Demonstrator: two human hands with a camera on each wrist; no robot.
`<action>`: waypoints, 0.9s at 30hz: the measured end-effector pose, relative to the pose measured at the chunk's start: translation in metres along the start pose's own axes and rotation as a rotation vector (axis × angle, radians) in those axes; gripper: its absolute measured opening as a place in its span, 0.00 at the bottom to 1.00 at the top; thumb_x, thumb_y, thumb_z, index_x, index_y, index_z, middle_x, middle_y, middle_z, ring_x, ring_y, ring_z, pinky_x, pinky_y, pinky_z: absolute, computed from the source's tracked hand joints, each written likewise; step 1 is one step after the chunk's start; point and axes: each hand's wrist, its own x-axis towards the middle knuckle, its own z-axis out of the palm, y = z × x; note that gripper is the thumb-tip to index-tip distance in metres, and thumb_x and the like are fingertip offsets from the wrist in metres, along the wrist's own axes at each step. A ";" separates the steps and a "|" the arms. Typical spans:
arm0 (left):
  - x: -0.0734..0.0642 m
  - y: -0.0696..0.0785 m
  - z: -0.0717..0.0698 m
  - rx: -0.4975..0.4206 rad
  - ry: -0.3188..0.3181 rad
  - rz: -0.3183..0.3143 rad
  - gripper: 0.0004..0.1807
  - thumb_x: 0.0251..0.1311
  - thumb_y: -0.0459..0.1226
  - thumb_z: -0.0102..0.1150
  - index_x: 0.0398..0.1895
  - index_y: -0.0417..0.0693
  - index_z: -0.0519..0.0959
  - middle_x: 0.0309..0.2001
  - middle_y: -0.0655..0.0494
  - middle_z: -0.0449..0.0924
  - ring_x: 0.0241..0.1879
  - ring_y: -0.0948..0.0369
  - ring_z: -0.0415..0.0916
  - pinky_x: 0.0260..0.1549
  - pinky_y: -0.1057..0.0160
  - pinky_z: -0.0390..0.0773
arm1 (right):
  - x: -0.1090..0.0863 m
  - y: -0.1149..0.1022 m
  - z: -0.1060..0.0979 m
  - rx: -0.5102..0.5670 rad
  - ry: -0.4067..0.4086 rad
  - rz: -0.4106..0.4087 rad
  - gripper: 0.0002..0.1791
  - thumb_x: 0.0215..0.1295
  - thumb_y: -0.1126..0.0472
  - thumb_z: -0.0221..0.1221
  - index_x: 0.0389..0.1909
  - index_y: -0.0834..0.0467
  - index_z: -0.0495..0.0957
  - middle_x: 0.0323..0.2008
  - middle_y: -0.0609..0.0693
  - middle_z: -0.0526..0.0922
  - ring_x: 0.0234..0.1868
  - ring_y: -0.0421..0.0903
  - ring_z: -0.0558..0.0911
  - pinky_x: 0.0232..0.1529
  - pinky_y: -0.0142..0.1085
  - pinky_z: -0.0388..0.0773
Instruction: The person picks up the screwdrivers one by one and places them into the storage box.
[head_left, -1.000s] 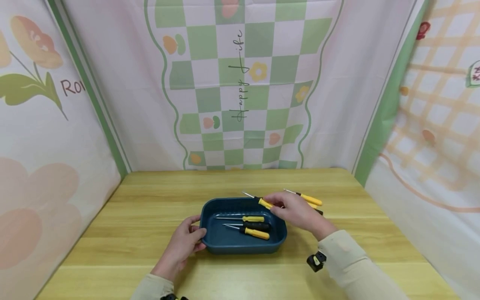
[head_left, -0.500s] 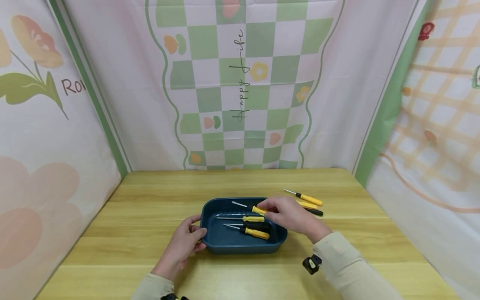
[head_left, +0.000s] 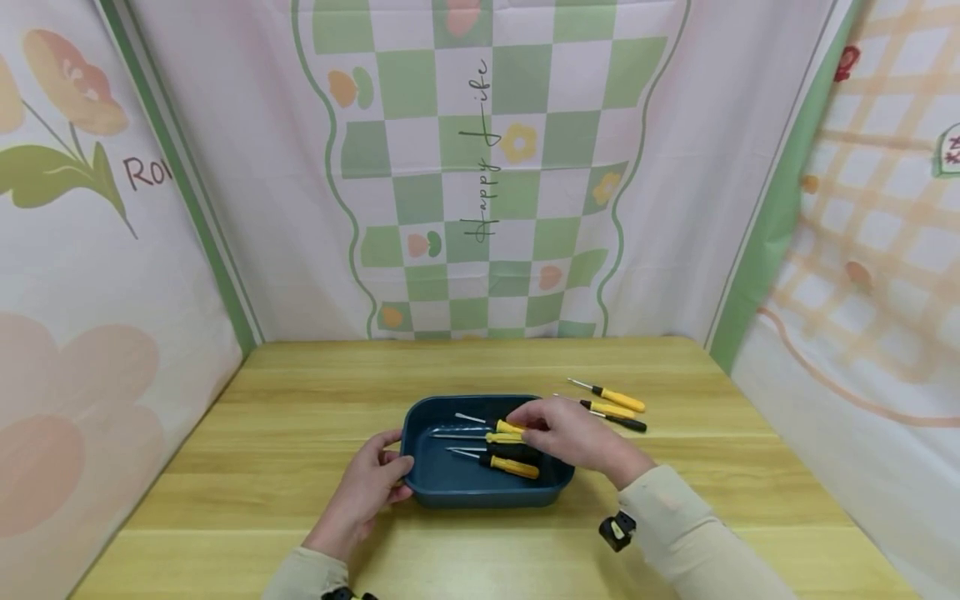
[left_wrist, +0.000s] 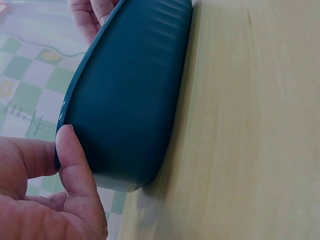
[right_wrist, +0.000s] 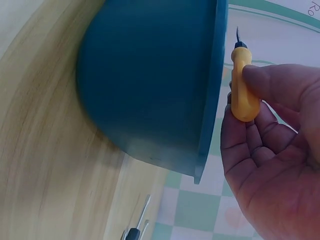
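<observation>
A dark blue plastic bin (head_left: 491, 498) stands on the table, and my left hand (head_left: 372, 479) pinches its left rim, thumb and fingers on either side of the wall. Over the bin's right part, my right hand (head_left: 573, 435) pinches a screwdriver by its yellow handle (right_wrist: 242, 92), the shank pointing left. Inside the bin lie a clear-yellow-handled screwdriver (head_left: 504, 437), a black-handled one (head_left: 517, 452) and another yellow-handled one (head_left: 513, 468). In the head view my right fingers partly cover the held handle.
Right of the bin, two yellow-handled screwdrivers, one farther back (head_left: 622, 400) and one nearer (head_left: 613, 410), lie beside a black-handled screwdriver (head_left: 626, 423). Patterned curtains (head_left: 480, 167) rise behind and along both sides of the wooden table (head_left: 315, 392).
My right hand has moved left and down over the bin with the yellow-handled screwdriver, uncovering the screwdrivers on the right. The left hand and the bin have stayed put.
</observation>
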 end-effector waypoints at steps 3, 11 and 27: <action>0.000 0.000 0.000 0.002 0.001 -0.002 0.28 0.74 0.31 0.56 0.75 0.39 0.66 0.49 0.42 0.73 0.32 0.56 0.78 0.31 0.65 0.84 | 0.001 -0.001 0.002 -0.011 -0.003 0.002 0.15 0.75 0.63 0.60 0.59 0.53 0.84 0.52 0.46 0.87 0.48 0.40 0.84 0.51 0.40 0.85; 0.000 0.001 0.000 0.001 0.000 0.001 0.28 0.74 0.31 0.56 0.75 0.39 0.65 0.49 0.42 0.73 0.32 0.56 0.78 0.31 0.65 0.84 | 0.002 -0.005 0.005 -0.059 -0.004 -0.022 0.14 0.74 0.62 0.61 0.57 0.53 0.85 0.49 0.44 0.88 0.45 0.38 0.84 0.47 0.35 0.83; 0.001 -0.001 0.000 0.007 0.003 -0.004 0.28 0.74 0.32 0.56 0.76 0.40 0.65 0.50 0.42 0.73 0.33 0.56 0.77 0.31 0.65 0.84 | 0.003 -0.004 0.013 -0.052 -0.068 -0.044 0.12 0.72 0.62 0.64 0.54 0.54 0.86 0.47 0.44 0.89 0.45 0.39 0.85 0.48 0.39 0.85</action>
